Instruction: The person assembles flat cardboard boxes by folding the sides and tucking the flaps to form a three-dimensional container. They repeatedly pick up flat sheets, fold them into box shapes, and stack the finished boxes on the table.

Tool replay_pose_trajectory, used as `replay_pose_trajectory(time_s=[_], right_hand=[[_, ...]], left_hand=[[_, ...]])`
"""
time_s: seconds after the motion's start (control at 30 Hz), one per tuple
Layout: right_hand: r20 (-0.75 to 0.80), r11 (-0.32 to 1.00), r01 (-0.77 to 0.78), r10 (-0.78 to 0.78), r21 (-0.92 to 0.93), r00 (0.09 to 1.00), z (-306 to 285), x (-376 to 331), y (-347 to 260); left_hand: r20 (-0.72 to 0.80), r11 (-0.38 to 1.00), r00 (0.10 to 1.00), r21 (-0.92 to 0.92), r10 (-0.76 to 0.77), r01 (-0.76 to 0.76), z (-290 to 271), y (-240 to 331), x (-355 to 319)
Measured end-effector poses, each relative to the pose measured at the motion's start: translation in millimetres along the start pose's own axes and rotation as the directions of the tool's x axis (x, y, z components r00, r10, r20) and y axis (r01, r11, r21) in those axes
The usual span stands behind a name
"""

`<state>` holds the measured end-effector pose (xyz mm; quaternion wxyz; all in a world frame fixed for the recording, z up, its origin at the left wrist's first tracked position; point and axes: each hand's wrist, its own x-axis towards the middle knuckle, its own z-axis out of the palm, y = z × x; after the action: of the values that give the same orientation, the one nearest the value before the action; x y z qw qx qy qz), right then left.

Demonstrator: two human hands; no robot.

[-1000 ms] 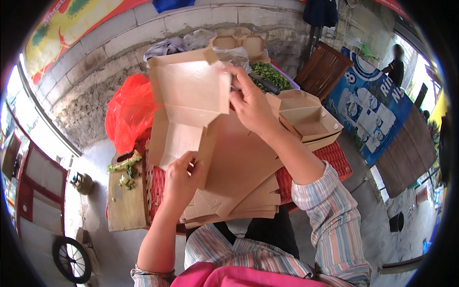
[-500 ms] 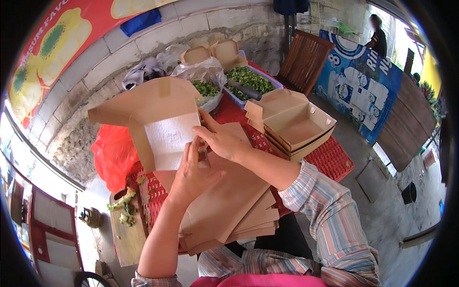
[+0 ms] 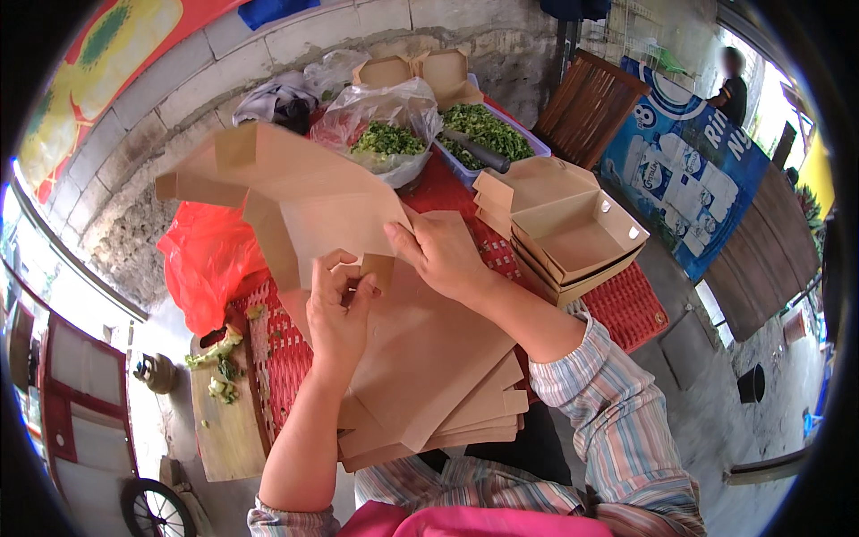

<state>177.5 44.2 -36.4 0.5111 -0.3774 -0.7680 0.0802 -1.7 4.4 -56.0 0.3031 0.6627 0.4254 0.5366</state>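
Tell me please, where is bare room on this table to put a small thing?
Two patches look free: the right corner of the red table, beside the stacked boxes, and the near half of the cutting board, below the vegetable scraps. Crowded: the far side, by chopped greens; the middle, by flat cardboard beneath the half-folded carton.

We see a grey concrete-block wall [image 3: 331, 49] at the back, its lower left part rough and crumbly. A red-and-yellow printed banner [image 3: 134, 63] hangs at upper left. Smooth grey concrete floor [image 3: 626, 456] all round. We've got a red woven-topped table [image 3: 631, 309] mid-view, a dark-brown slatted wooden panel [image 3: 586, 112] behind it, a blue printed sheet [image 3: 684, 179] and brown planks [image 3: 765, 255] at right, a red-framed cabinet with pale panels [image 3: 85, 367] at left. We note bright daylight from both sides.
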Motion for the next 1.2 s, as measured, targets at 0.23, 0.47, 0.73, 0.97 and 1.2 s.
replay_pose_trajectory(time_s=[0.23, 0.47, 0.73, 0.97, 1.2], right_hand=[[0.024, 0.995, 0.053, -0.051, -0.089, 0.998, 3.4, -9.0, -17.2], [-0.035, 0.959, 0.250, -0.257, -0.130, 0.966, 8.5, -10.9, -24.0], [-0.087, 0.985, 0.056, -0.042, 0.165, 0.995, 15.8, -15.2, -12.5], [-0.111, 0.980, 0.071, -0.050, 0.188, 0.993, 16.0, -12.9, -22.9], [-0.048, 0.960, -0.026, 0.041, 0.278, 0.998, 14.7, -9.5, -21.5]], left_hand=[[-0.102, 0.979, 0.989, 0.183, 0.108, -0.088, 3.0, 8.6, 0.0], [-0.188, 0.994, 0.979, -0.057, 0.077, -0.089, -0.2, 1.1, -1.1], [-0.138, 0.956, 0.984, -0.285, -0.112, 0.069, -0.4, -6.1, -1.4], [-0.179, 0.956, 0.980, -0.292, -0.085, 0.030, -3.7, -3.2, 2.3], [-0.124, 0.936, 0.981, -0.338, -0.151, 0.102, -1.6, -1.4, 1.6]])
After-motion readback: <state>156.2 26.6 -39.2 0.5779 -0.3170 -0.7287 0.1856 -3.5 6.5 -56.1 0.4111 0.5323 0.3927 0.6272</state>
